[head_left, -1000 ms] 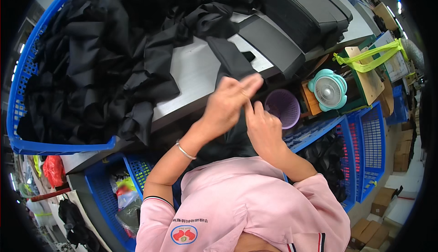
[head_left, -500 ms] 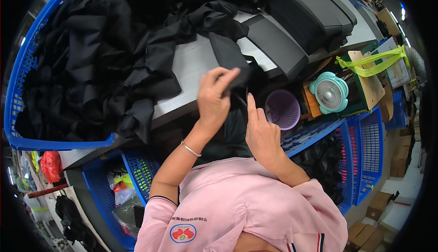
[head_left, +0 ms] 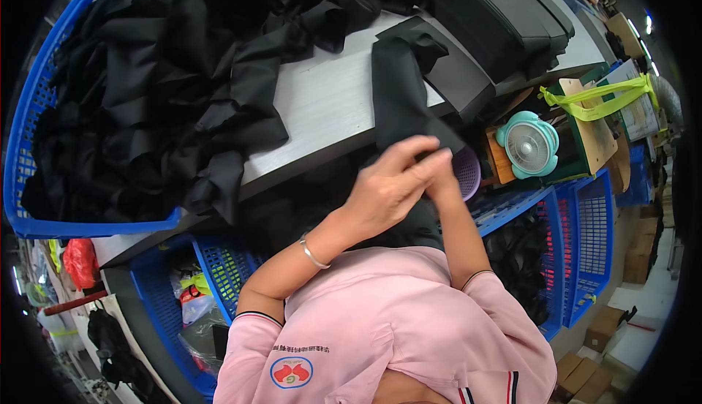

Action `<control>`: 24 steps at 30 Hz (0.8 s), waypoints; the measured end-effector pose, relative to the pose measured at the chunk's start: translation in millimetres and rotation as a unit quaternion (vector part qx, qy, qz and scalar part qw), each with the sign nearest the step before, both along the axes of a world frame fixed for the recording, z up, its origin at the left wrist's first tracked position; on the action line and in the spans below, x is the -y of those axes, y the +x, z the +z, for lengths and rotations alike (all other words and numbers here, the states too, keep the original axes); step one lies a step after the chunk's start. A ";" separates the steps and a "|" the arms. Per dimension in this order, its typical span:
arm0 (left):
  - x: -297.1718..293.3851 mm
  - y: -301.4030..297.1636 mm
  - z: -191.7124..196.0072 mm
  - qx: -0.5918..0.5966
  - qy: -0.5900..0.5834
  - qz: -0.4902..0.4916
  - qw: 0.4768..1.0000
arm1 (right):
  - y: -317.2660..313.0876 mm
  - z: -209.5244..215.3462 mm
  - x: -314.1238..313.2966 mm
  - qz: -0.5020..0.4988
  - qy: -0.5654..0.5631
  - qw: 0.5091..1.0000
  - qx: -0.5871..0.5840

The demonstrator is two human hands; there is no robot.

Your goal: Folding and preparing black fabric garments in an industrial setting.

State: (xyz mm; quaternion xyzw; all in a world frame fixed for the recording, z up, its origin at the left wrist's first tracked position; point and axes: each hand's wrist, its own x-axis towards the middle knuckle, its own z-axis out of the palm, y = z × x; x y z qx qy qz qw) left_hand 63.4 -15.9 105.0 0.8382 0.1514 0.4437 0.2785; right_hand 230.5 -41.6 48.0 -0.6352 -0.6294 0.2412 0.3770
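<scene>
A long black fabric piece runs from the table toward me and hangs over its front edge at my hands. My left hand lies across its lower end, fingers pointing right and closed at the cloth. Just beyond it my right hand is pressed close, its fingers mostly hidden behind the left. The far end of the piece is crumpled on a flat dark grey panel. What lies between the two hands is hidden.
A big heap of black fabric fills the blue crate at left. A stack of black panels stands far right. Right of my hands are a purple basket, a teal fan and blue crates. Another blue crate stands lower left.
Both hands have moved right and come together, the left now over the right. The black fabric piece has been drawn right, and its far end now lies on the grey panel.
</scene>
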 end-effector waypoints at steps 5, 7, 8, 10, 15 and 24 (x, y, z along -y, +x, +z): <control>8.3 -31.7 -16.5 0.040 -0.044 0.146 0.987 | -8.3 52.1 -18.0 -0.213 -0.055 0.927 -0.304; 10.0 -25.3 -17.3 0.011 -0.030 0.147 0.989 | -5.8 46.4 -25.7 -0.194 0.027 0.856 -0.478; 10.4 -18.7 -17.1 0.020 -0.033 0.168 0.985 | -6.8 48.1 -25.4 -0.194 0.027 0.857 -0.476; 8.0 -10.4 -15.5 0.014 -0.021 0.217 0.976 | -18.1 58.7 -24.7 -0.201 0.020 0.817 -0.541; 2.6 2.8 -14.0 0.091 -0.068 0.245 0.963 | -22.5 41.4 -16.5 -0.134 0.044 0.790 -0.597; 15.9 12.6 -18.9 0.143 -0.105 0.177 0.968 | -32.3 12.6 -12.8 -0.015 0.050 0.667 -0.743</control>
